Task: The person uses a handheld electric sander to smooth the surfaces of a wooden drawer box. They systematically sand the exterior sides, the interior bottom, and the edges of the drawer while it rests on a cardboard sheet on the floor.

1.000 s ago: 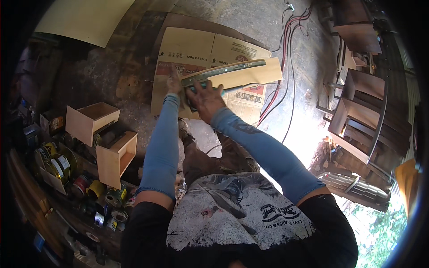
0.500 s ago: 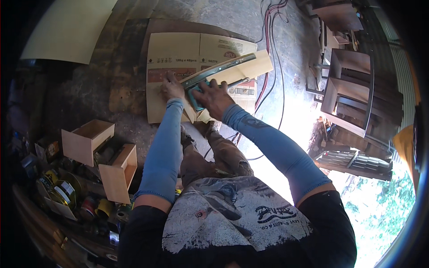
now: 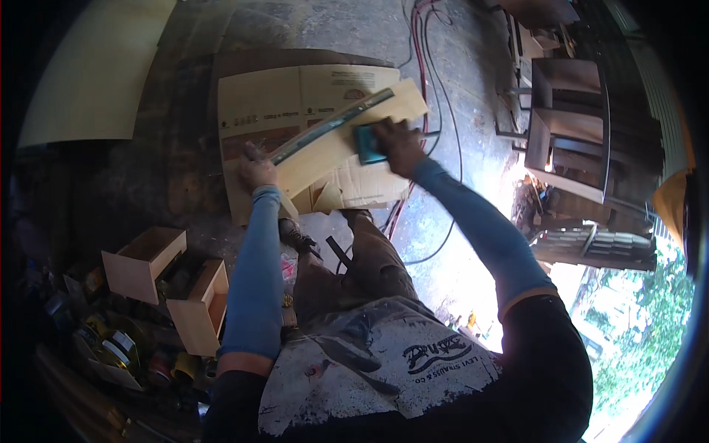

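Pale wooden piece [image 3: 336, 144] lies over the cardboard [image 3: 258, 92] — judged stiff, fairly light, best held by its ends — fingers of left hand [image 3: 258, 168] grasping one end, right hand [image 3: 401, 148] clasping a teal tool [image 3: 367, 144].

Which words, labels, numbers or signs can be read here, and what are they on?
Shirt: large dark lettering, clear enough to read, but I won't copy wording or brands.
Cardboard sheet: a dark printed line, blurred; other print is too small to read.
Round yellowish object at lower left: a white label, too small to read.
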Tool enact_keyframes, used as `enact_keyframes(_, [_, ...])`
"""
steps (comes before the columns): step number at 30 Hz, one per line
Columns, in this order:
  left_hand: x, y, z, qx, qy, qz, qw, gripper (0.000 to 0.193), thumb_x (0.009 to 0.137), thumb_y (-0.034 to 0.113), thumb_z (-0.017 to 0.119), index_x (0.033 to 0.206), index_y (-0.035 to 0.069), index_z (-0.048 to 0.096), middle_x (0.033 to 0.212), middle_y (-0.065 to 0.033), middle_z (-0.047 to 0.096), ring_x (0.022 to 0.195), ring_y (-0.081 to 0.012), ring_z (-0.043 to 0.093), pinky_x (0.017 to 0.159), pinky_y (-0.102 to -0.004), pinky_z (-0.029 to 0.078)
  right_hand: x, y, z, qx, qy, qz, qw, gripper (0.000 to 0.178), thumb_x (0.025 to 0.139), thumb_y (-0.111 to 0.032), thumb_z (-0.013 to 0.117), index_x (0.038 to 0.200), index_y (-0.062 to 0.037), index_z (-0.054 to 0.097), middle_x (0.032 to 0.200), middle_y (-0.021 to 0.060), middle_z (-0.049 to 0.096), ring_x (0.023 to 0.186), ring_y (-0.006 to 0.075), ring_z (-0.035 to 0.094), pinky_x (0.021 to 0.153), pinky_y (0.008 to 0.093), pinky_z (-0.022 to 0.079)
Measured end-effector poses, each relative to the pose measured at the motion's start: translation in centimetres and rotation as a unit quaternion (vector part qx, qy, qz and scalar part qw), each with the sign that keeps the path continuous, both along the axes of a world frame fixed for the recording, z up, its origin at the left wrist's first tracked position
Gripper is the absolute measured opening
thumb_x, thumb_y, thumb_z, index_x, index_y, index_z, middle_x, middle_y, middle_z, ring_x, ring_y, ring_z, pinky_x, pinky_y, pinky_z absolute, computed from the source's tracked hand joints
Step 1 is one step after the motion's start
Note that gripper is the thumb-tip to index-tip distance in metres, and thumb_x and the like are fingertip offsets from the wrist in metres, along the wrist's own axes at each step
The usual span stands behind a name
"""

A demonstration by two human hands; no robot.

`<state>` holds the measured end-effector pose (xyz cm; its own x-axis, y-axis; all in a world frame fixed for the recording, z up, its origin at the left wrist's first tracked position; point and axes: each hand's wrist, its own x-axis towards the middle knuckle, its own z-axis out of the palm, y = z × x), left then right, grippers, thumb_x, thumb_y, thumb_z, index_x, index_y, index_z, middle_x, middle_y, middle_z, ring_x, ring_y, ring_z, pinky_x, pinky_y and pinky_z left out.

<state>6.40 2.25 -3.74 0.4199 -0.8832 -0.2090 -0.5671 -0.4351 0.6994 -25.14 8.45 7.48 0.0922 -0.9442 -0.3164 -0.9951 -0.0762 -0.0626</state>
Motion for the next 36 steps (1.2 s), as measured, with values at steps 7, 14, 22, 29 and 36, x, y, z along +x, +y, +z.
enact_keyframes(7, [0.6, 0.5, 0.4, -0.036, -0.011, 0.03, 0.999, 0.047, 0.107, 0.049, 0.045, 0.117, 0.011, 0.071, 0.109, -0.0224, 0.074, 0.103, -0.0463, 0.068, 0.086, -0.0527, 0.054, 4.3, 0.3, 2.9, 0.0, -0.062, -0.052, 0.997, 0.05, 0.083, -0.017, 0.069, 0.13, -0.014, 0.052, 0.123, 0.0176, 0.054, 0.109, 0.0447, 0.061, 0.078, 0.0625, 0.058])
enact_keyframes(14, [2.6, 0.3, -6.3, -0.132, -0.062, -0.007, 0.989, 0.043, 0.106, 0.041, 0.05, 0.126, 0.006, 0.065, 0.115, -0.0221, 0.073, 0.109, -0.0417, 0.068, 0.092, -0.0479, 0.054, -13.7, -3.1, -0.9, -0.07, -0.053, -0.206, 0.975, 0.047, 0.086, -0.022, 0.067, 0.129, -0.0139, 0.052, 0.124, 0.0186, 0.057, 0.104, 0.0489, 0.065, 0.079, 0.0645, 0.057])
enact_keyframes(22, [13.4, 9.7, -11.1, 0.138, -0.087, -0.155, 0.974, 0.068, 0.1, 0.041, 0.059, 0.147, -0.006, 0.045, 0.133, -0.0298, 0.061, 0.129, -0.0406, 0.057, 0.108, -0.0457, 0.048, -24.6, 1.6, -0.6, -0.098, 0.104, -0.323, 0.936, 0.049, 0.088, -0.023, 0.067, 0.133, -0.0135, 0.05, 0.122, 0.0174, 0.057, 0.101, 0.047, 0.065, 0.074, 0.0601, 0.057])
enact_keyframes(29, [4.1, 16.6, -12.2, 0.348, -0.254, -0.706, 0.562, 0.071, 0.089, 0.035, 0.077, 0.145, -0.002, 0.054, 0.135, -0.021, 0.066, 0.124, -0.0403, 0.064, 0.106, -0.0477, 0.05, -23.8, 19.0, -7.6, 0.041, -0.078, -0.425, 0.901, 0.07, 0.082, -0.038, 0.076, 0.14, -0.0144, 0.046, 0.13, 0.0204, 0.056, 0.115, 0.0508, 0.06, 0.092, 0.0581, 0.054])
enact_keyframes(36, [-13.1, 8.6, 5.4, -0.155, -0.091, -0.479, 0.859, 0.038, 0.1, 0.023, 0.067, 0.127, -0.003, 0.066, 0.122, -0.024, 0.068, 0.114, -0.0428, 0.066, 0.098, -0.0466, 0.054, -8.5, 11.1, -15.6, 0.025, -0.194, -0.35, 0.916, 0.069, 0.087, -0.028, 0.069, 0.147, -0.0083, 0.04, 0.14, 0.0205, 0.048, 0.126, 0.0492, 0.051, 0.087, 0.0584, 0.053])
